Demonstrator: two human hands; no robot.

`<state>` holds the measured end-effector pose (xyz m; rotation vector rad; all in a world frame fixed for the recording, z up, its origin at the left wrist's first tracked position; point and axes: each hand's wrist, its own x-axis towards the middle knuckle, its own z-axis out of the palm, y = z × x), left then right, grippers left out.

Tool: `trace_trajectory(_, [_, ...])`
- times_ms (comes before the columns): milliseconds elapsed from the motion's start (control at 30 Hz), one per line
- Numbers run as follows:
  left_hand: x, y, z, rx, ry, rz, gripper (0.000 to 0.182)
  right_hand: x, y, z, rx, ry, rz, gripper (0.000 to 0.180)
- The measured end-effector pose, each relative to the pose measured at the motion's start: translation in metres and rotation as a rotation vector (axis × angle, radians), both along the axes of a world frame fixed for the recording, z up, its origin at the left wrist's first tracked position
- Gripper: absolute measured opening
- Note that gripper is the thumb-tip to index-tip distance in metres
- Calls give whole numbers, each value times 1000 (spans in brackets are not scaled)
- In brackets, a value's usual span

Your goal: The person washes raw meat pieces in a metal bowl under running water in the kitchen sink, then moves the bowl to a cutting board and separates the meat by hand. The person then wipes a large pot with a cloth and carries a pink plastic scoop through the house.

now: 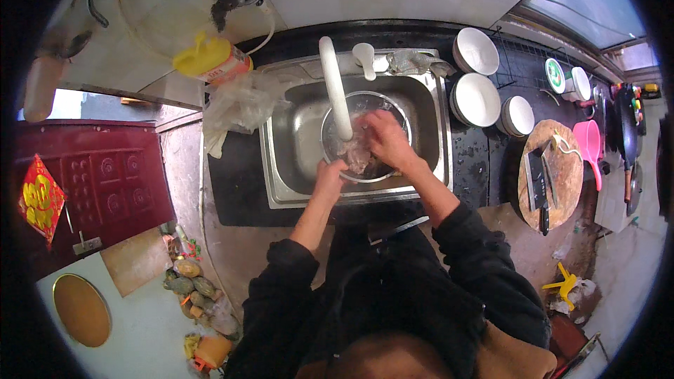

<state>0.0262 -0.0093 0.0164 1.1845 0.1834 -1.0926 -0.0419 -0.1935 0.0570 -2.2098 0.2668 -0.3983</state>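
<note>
A round metal basin [404,116] stands in the stainless steel sink [300,142], under the white curved faucet [333,79]. Inside it lies pale pinkish meat [358,157], seemingly wet. With its fingers at the basin's lower left rim, my left hand [330,179] grips the edge. My right hand [387,139] reaches into the basin at the meat; its fingertips are blurred, so whether they close on it cannot be told. Behind the faucet stands its white lever [364,58], and a grey wet cloth [416,61] lies on the sink's back rim.
White bowls [476,100] are stacked right of the sink. Farther right, a cleaver [537,184] lies on a round wooden chopping board [566,189] beside a pink ladle [587,139]. Plastic bags [242,102] and a yellow jug [210,58] sit at the left.
</note>
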Motion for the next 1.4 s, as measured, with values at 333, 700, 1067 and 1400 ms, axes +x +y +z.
trace_trajectory(333, [6, 0, -1, 10, -4, 76, 18, 2, -18, 14, 156, 19, -273, 42])
trace_trajectory(700, [12, 15, 5, 32, -43, 110, 20, -6, -46, -13, -29, 80, -38, 50])
trace_trajectory(1067, [-8, 22, -10, 114, -7, 85, 25, 18, 40, -34, -90, 246, -130, 28])
trace_trajectory(1400, [-16, 22, 3, 76, 1, 39, 29, -47, 23, -8, -14, 15, 51, 32])
